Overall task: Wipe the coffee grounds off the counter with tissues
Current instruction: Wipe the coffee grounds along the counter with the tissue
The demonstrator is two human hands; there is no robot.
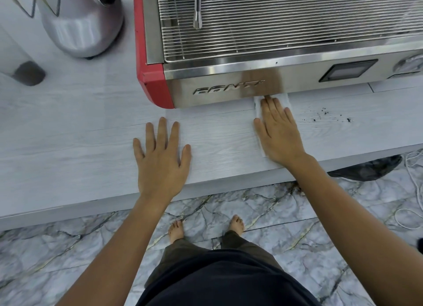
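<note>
While the left hand (160, 161) rests flat on the counter (68, 127), the right hand (278, 131) presses a tissue (258, 106) flat beside the espresso machine (229, 85); coffee grounds (325, 116) lie just right, apparently awaiting a rightward sweep.

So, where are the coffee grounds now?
The grounds lie on the counter right of the right hand and its tissue, before the espresso machine.

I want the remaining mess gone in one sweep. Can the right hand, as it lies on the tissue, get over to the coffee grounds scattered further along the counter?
Probably yes. The right hand presses flat on the tissue, and the coffee grounds lie to its right on the same counter, with only bare surface between them.
</note>
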